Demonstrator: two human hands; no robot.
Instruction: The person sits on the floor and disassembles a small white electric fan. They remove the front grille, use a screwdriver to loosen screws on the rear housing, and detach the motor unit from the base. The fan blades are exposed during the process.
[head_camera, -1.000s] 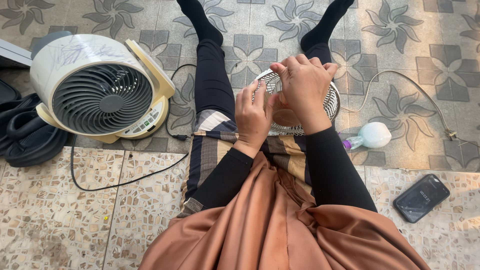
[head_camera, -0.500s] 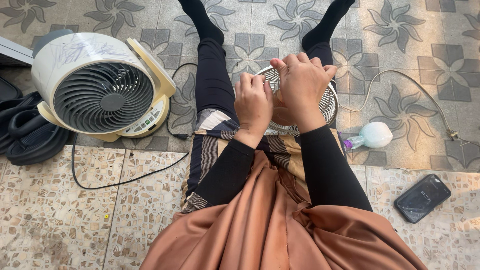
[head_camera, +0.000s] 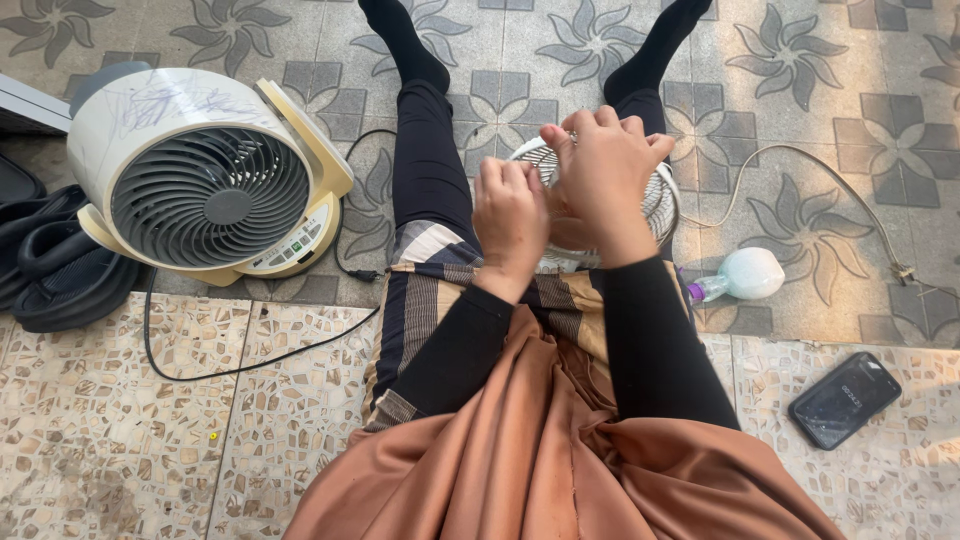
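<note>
I sit on the floor with my legs stretched out and a small round wire fan grille (head_camera: 662, 200) resting over my lap. My left hand (head_camera: 510, 215) grips the grille's near left side with curled fingers. My right hand (head_camera: 603, 170) lies on top of the grille, fingers bent and pinched near its far rim. Both hands cover most of the grille, so its centre is hidden. Whether a small tool sits between my right fingers is too small to tell.
A round cream desk fan (head_camera: 205, 175) stands on the floor to my left, its black cord (head_camera: 200, 372) trailing over the tiles. Black sandals (head_camera: 55, 265) lie at far left. A pale spray bottle (head_camera: 745, 272), a thin beige cable (head_camera: 850, 195) and a dark phone (head_camera: 843, 398) lie to my right.
My left hand has closed its fingers and shifted slightly up along the grille's left side. My right hand stays on top of the grille.
</note>
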